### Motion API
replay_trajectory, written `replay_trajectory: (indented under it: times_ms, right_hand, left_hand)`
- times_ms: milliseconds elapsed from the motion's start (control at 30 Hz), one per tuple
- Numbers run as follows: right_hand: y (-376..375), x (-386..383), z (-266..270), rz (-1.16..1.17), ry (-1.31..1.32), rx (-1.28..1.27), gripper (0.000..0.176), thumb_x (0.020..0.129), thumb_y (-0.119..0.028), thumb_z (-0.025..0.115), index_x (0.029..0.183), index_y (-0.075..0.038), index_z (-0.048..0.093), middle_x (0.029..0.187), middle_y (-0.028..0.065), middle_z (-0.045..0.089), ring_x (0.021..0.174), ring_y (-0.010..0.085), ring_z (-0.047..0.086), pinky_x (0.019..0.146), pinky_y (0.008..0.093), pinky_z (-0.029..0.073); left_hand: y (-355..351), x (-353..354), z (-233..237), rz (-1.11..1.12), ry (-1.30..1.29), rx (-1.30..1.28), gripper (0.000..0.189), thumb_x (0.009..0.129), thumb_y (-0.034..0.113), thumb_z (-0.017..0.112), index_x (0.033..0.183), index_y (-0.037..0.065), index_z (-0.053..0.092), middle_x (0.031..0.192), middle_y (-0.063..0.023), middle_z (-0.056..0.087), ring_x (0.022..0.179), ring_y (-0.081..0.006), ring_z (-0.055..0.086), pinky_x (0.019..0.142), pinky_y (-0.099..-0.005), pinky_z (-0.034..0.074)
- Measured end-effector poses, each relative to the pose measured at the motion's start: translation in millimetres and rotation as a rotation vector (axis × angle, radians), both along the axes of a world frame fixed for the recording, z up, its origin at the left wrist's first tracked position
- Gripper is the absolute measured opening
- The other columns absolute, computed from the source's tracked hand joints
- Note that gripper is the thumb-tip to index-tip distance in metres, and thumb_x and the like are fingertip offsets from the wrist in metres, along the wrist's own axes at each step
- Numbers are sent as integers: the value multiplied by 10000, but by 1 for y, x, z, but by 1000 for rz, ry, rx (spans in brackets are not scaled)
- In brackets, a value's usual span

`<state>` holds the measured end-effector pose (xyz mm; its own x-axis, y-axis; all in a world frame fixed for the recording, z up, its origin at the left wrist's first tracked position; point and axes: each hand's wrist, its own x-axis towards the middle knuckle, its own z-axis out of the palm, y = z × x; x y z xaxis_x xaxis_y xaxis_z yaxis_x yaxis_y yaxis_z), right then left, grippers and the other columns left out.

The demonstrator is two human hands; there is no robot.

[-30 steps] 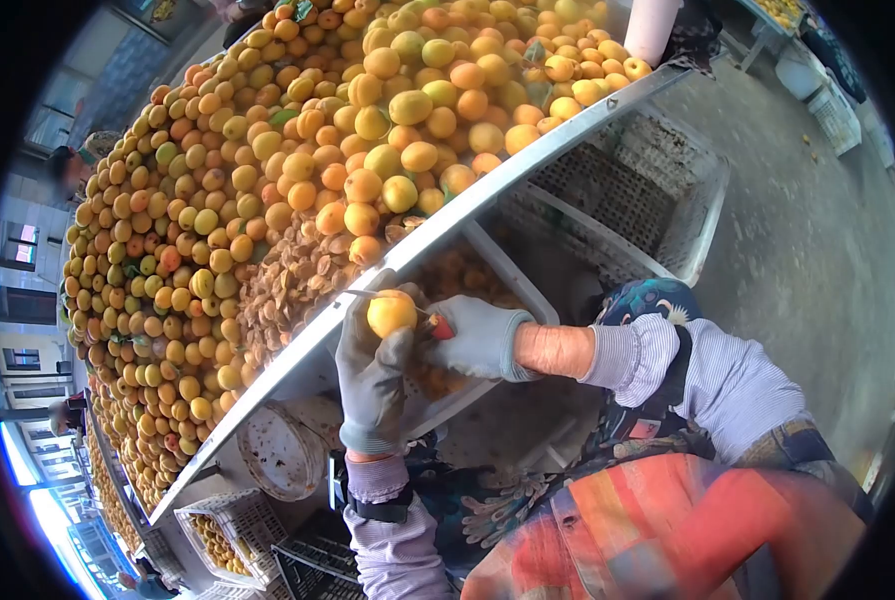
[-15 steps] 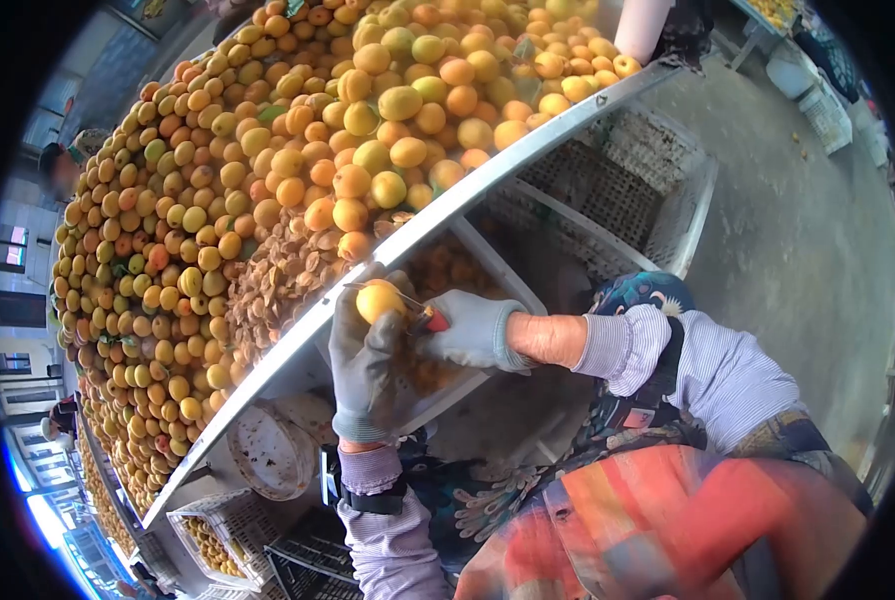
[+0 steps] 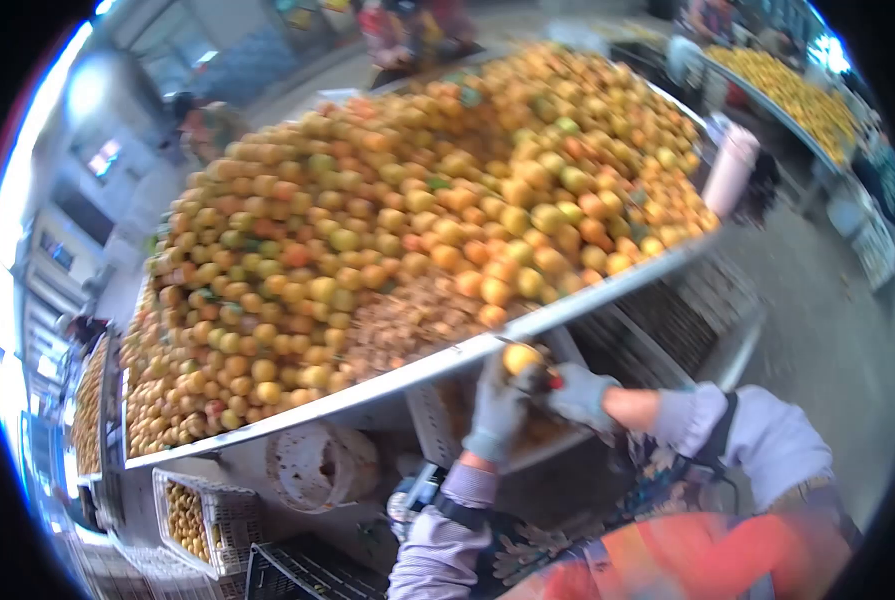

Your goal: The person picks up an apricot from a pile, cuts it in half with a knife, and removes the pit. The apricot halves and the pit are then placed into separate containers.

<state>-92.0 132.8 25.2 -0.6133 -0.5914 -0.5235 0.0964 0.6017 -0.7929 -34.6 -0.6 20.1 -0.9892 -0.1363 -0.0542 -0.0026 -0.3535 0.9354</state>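
My left hand [image 3: 495, 408], in a grey glove, is wrapped round a yellow-orange fruit [image 3: 521, 358] just below the table's metal rim [image 3: 407, 372]. Close on its right, my right hand [image 3: 579, 397], gloved too, is closed on a small tool with a red handle [image 3: 555, 381]. The tool's tip is blurred near the fruit. Beyond the rim lies a large heap of yellow and orange fruits [image 3: 347, 240], with a pile of brown pits [image 3: 412, 320] near the edge.
A white bucket [image 3: 322, 466] and a crate of fruit [image 3: 189, 522] stand under the table at the left. White crates [image 3: 692, 310] are below the rim at the right. A pink cylinder [image 3: 731, 168] stands at the table's right corner. Other people are around farther tables.
The view has tilted up and swung, showing more of the table and the room. Both hands appear lower and farther right, still holding the fruit and the tool.
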Motion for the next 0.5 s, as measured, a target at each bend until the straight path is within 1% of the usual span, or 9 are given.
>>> replay_trajectory:
  times_ms: [33, 67, 167, 233, 300, 367, 400, 433, 500]
  right_hand:
    - [-1, 3, 8, -100, -167, 24, 245, 872, -238, 602, 1014, -51, 672, 879, 125, 688, 811, 206, 628, 738, 355, 499]
    - [0, 7, 0, -91, -53, -100, 216, 861, -194, 606, 1006, -49, 674, 873, 121, 689, 812, 220, 639, 732, 349, 505]
    - [-13, 22, 8, -119, 95, 26, 227, 865, -191, 592, 1009, -32, 666, 898, 146, 691, 862, 261, 662, 745, 371, 502]
    - [-22, 30, -24, -271, 159, -143, 240, 869, -202, 590, 1013, -23, 663, 913, 160, 689, 888, 260, 663, 765, 375, 498]
    - [-27, 28, -24, -281, 201, -164, 244, 886, -208, 582, 1028, -26, 660, 910, 148, 691, 874, 255, 660, 766, 364, 498]
    - [-31, 28, 16, -298, -30, -125, 249, 901, -206, 574, 1054, -26, 653, 878, 125, 688, 850, 253, 653, 760, 356, 501]
    - [-27, 21, 14, -215, -45, -170, 211, 885, -186, 597, 1017, -25, 632, 816, 60, 643, 713, 138, 605, 602, 309, 495]
    - [-27, 20, 21, -216, -42, -166, 211, 885, -186, 597, 1017, -25, 632, 816, 60, 643, 713, 138, 605, 602, 309, 495]
    - [-24, 21, 42, -238, -215, -10, 195, 885, -182, 589, 1007, -38, 639, 786, 54, 641, 671, 133, 597, 569, 303, 487]
  left_hand:
    - [5, 4, 10, 6, -17, 88, 372, 965, 189, 554, 1288, 37, 449, 1107, -109, 622, 974, -156, 609, 854, -285, 514]
    - [9, 4, 4, 19, 6, 163, 369, 970, 208, 546, 1283, 38, 449, 1122, -118, 620, 992, -163, 608, 863, -290, 513]
    - [12, 5, -12, 74, 6, 262, 363, 986, 243, 516, 1279, 39, 448, 1148, -127, 615, 1013, -174, 606, 885, -292, 503]
    - [5, 4, -17, 85, 18, 159, 363, 990, 251, 508, 1277, 36, 448, 1152, -124, 614, 1020, -168, 598, 896, -286, 493]
    - [-2, -4, -43, 126, 31, 18, 372, 987, 244, 517, 1286, 35, 444, 1148, -106, 608, 1027, -149, 580, 897, -275, 483]
    - [-8, -2, -26, 121, 57, -47, 379, 974, 204, 546, 1292, 25, 441, 1144, -86, 598, 1022, -127, 563, 887, -259, 480]
    - [-8, 2, -12, 208, 98, -209, 379, 965, 178, 558, 1289, 16, 444, 1144, -79, 592, 1021, -121, 558, 878, -248, 478]
    - [-6, 5, -3, 295, 137, -368, 380, 957, 152, 571, 1286, 8, 447, 1144, -71, 586, 1020, -115, 553, 869, -236, 477]
    - [-5, 3, -7, 303, 159, -310, 369, 941, 137, 595, 1256, -6, 468, 1115, -70, 600, 984, -110, 569, 844, -228, 487]
